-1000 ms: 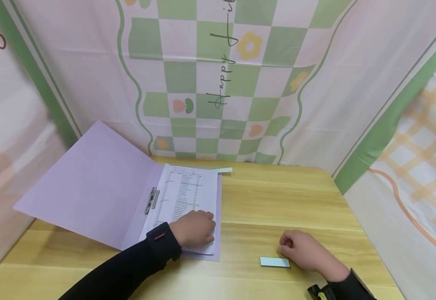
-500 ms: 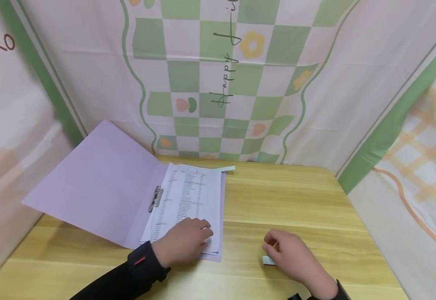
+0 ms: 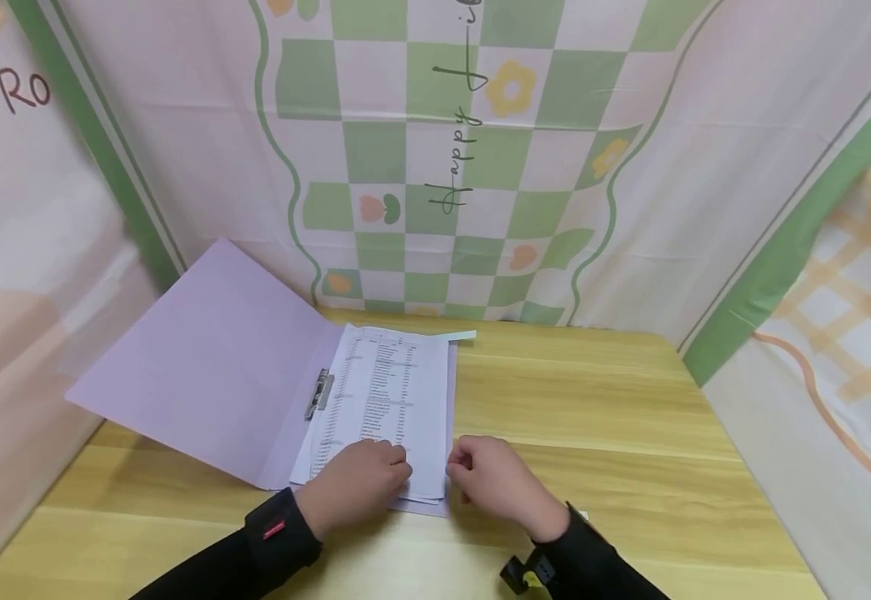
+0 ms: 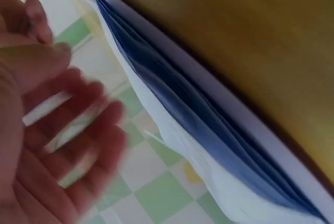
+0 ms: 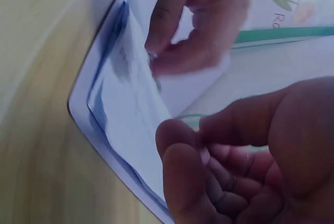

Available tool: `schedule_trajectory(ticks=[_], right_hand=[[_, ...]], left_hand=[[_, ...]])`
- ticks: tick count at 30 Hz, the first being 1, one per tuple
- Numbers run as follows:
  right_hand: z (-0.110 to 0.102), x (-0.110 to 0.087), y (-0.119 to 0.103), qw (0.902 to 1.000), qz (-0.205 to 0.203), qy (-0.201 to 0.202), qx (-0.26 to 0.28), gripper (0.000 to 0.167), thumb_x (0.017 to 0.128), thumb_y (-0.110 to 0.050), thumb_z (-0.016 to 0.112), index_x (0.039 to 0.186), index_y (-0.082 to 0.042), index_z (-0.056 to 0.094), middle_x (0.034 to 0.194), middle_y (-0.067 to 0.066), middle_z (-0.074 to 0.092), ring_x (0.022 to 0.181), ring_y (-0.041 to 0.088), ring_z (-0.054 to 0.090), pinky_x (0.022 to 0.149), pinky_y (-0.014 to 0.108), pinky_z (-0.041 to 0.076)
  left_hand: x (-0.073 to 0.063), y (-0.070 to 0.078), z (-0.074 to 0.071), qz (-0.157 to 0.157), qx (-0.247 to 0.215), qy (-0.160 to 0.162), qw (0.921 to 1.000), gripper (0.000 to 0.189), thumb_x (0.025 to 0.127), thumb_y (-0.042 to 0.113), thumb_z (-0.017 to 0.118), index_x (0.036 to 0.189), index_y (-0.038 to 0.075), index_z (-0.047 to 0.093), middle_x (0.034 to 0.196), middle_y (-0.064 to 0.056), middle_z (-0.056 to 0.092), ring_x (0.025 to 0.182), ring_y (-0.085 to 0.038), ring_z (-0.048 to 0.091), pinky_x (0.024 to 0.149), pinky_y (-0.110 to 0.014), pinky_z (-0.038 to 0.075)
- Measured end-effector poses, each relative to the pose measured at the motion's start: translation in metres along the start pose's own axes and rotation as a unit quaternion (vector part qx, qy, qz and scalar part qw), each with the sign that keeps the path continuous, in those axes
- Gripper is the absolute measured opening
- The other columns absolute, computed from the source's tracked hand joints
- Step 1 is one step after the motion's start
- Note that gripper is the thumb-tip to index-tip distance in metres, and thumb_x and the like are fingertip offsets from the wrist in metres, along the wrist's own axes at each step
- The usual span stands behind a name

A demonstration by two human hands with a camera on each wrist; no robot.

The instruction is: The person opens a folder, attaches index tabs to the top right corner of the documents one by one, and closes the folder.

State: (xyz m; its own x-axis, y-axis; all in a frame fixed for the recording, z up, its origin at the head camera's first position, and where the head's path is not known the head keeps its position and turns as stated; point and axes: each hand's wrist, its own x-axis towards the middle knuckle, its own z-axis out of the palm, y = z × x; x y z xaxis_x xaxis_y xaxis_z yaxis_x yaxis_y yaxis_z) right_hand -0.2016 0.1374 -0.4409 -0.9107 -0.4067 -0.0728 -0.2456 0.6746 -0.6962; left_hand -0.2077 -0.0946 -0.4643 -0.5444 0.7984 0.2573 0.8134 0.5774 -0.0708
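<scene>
A lilac folder [image 3: 202, 375] lies open, its cover raised to the left. Inside is a stack of printed sheets [image 3: 423, 400] beside a metal clip [image 3: 318, 394]. My left hand [image 3: 363, 483] is over the lower part of the top page. In the left wrist view the left hand [image 4: 73, 130] has loosely bent fingers with nothing between them, apart from the stacked sheets [image 4: 224, 182]. My right hand [image 3: 498, 479] is at the lower right edge of the folder. The right wrist view shows the right hand [image 5: 224, 166] with thumb near bent fingertips, no object visible there.
A pale strip [image 3: 461, 336] sticks out at the stack's top right. Another small light strip [image 3: 583, 515] is mostly hidden behind the right wrist. A patterned curtain [image 3: 435, 150] hangs behind the wooden table [image 3: 593, 400].
The right hand has moved left, past the small strip, to the folder's edge. The left hand has shifted left and toward the page's lower edge. The view has turned slightly left.
</scene>
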Motion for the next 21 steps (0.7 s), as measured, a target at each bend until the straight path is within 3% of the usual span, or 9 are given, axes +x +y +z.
schedule_trajectory(ticks=[5,10,21], right_hand=[[0.01,0.012,0.0,0.9999,0.015,-0.001,-0.005,0.02,0.095,-0.009,0.06,0.075,-0.013,0.061,0.059,-0.003,0.058,0.051,0.014,0.053,0.047,0.03,0.043],[0.015,0.015,0.004,0.9995,0.026,-0.006,-0.016,0.021,0.094,-0.009,0.06,0.073,-0.013,0.061,0.059,-0.004,0.057,0.053,0.015,0.053,0.049,0.031,0.044],[0.014,0.015,0.008,0.9988,0.049,-0.008,0.005,0.019,0.095,-0.009,0.06,0.077,-0.01,0.063,0.062,0.001,0.059,0.054,0.017,0.054,0.049,0.033,0.045]], left_hand=[[0.008,0.007,0.006,-0.041,0.019,-0.032,0.9985,0.014,0.088,0.022,0.07,0.077,0.014,0.067,0.072,0.006,0.049,0.062,-0.012,0.044,0.054,-0.026,0.041],[0.008,0.011,0.007,-0.047,0.037,-0.067,0.996,0.007,0.088,0.015,0.069,0.08,0.015,0.069,0.069,0.004,0.05,0.06,-0.013,0.047,0.05,-0.028,0.04],[0.009,0.011,0.009,-0.055,-0.005,-0.095,0.9939,0.012,0.093,0.022,0.067,0.085,0.015,0.071,0.071,0.005,0.05,0.063,-0.011,0.044,0.056,-0.027,0.043]])
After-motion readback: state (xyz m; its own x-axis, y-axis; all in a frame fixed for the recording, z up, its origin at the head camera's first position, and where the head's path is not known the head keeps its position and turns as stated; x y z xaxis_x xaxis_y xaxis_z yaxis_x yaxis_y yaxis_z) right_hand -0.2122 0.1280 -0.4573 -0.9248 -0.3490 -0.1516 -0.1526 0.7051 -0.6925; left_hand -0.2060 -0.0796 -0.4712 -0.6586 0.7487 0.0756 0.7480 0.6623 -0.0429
